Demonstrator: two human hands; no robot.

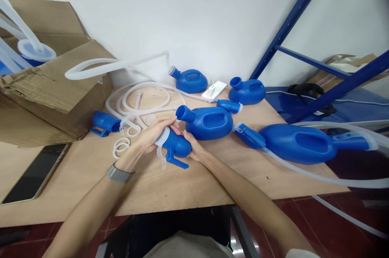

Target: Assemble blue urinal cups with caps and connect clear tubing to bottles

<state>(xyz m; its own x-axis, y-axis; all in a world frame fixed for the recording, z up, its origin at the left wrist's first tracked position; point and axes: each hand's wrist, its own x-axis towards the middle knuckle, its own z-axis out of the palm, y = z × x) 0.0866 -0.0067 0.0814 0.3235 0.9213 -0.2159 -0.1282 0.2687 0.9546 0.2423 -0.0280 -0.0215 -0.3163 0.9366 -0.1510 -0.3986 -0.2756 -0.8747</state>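
Between my two hands, a little above the wooden table, lies a blue plastic urinal cup (178,145) with a side handle and a white ring and strap at its left end. My left hand (154,133) grips it around the white-ringed end. My right hand (196,148) is closed round its rounded right end, some fingers hidden behind it. Just beyond my hands a blue urinal bottle (209,123) stands with its open neck towards the left. Another blue cup (105,123) rests on its side to the left, near several white rings (121,147).
Coiled clear tubing (146,108) covers the table's back left, beside a cardboard box (57,99). A phone (38,173) lies at left. More blue bottles (191,81) (246,91) stand behind; a large one (299,143) with tubing lies right, near a blue metal frame (291,18).
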